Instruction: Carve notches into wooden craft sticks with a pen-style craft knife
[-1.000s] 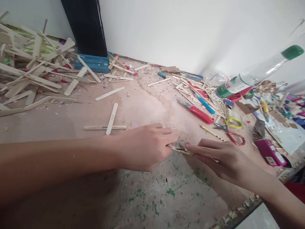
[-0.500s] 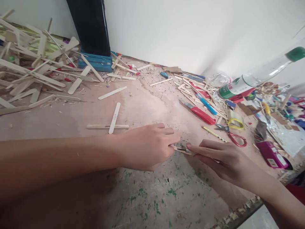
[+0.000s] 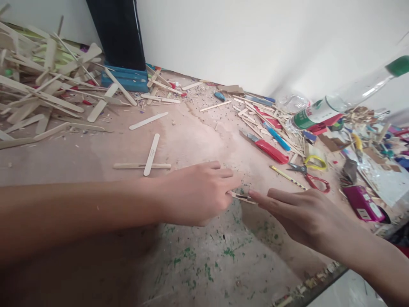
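A short piece of wooden craft stick (image 3: 243, 197) lies flat on the worn table (image 3: 198, 256) between my two hands. My left hand (image 3: 198, 192) is curled, its fingertips pinching the piece's left end. My right hand (image 3: 300, 213) reaches in from the right with fingers held together and nearly straight, the fingertips pressing down on the piece's right end. Two craft sticks laid as a cross (image 3: 145, 163) rest just beyond my left wrist.
A heap of craft sticks (image 3: 41, 94) fills the far left. A red utility knife (image 3: 266, 149), a blue one (image 3: 275, 136), red-and-yellow scissors (image 3: 311, 172), a plastic bottle (image 3: 338, 102) and a magenta box (image 3: 362, 204) crowd the right. The table's front edge (image 3: 313, 281) runs lower right.
Both hands stay on the small stick piece. The view has shifted slightly, and my right hand's fingers lie a little flatter than before.
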Demonstrator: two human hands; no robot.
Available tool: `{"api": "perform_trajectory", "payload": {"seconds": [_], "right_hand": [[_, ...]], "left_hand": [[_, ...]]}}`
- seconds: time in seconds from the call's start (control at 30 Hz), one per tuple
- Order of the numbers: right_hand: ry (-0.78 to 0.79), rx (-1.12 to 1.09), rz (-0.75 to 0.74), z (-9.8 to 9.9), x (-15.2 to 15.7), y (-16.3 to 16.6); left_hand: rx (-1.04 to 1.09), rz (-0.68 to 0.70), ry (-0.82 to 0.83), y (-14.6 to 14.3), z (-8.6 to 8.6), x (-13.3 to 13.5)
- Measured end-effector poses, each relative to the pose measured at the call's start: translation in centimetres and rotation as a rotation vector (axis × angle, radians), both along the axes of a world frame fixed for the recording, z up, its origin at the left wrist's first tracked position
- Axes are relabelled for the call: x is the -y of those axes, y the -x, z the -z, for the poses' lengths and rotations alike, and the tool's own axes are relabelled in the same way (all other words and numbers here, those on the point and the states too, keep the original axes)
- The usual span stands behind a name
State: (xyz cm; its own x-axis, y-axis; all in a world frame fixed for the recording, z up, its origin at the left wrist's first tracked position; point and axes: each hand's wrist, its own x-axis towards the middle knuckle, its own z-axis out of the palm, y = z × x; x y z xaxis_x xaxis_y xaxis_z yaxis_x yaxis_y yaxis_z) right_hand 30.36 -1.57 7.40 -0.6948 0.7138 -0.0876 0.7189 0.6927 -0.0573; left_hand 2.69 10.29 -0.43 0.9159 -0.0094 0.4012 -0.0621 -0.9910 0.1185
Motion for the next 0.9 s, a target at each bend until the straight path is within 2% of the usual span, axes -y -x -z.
{"api": "perform_trajectory", "payload": {"seconds": [0.2,0.53,0.77,0.9], "right_hand": [[-0.069,0.084,-0.04,0.4,0.8,-0.6],[-0.063,0.076,-0.036,0.3,0.8,-0.8],[-0.059,0.051,-0.028,0.5,1.2,-1.1],[-0.071,0.073,-0.035,0.4,1.2,-0.9]], "left_hand": [[0.004,-0.003,-0.061,0.0,-0.2,0.2],[0.021,-0.005,-0.058,-0.1,-0.2,0.2],[-0.08,-0.021,-0.068,-0.1,-0.3,0.3],[-0.028,-0.016,-0.053,0.0,-0.1,0.3]]}}
